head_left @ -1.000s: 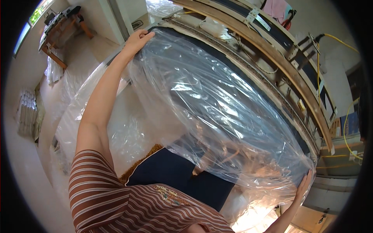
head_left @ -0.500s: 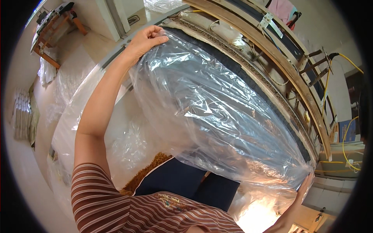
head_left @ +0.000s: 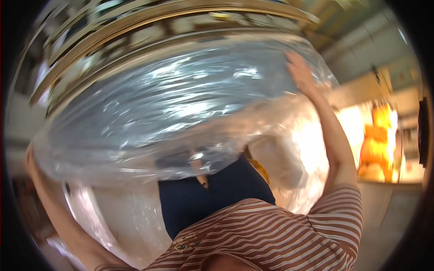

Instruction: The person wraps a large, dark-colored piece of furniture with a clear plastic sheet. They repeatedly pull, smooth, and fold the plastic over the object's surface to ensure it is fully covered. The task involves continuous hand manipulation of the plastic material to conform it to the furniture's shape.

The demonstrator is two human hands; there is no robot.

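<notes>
A large sheet of clear plastic film (head_left: pixel 181 104) stretches across a long frame in front of me, with dark material showing through it. It hangs down near my dark blue trousers or apron (head_left: pixel 212 198). At the far left end of the film is my left hand (head_left: pixel 30 158). Its fingers are mostly hidden at the film's edge, and blur keeps me from telling its grip. My right hand (head_left: pixel 300 72) lies on the film near its right end, fingers stretched out flat and slightly blurred.
Wooden rails (head_left: pixel 149 16) of the frame curve along the far side. At the right, a brightly lit opening (head_left: pixel 377 140) shows orange and yellow shapes. More crumpled clear plastic (head_left: pixel 275 158) hangs by my right side. A pale wall (head_left: pixel 379 54) stands at the back right.
The view has swung to the right, and the frame now runs across the top. My right hand now lies flat on the film. The left hand has moved to the film's left end.
</notes>
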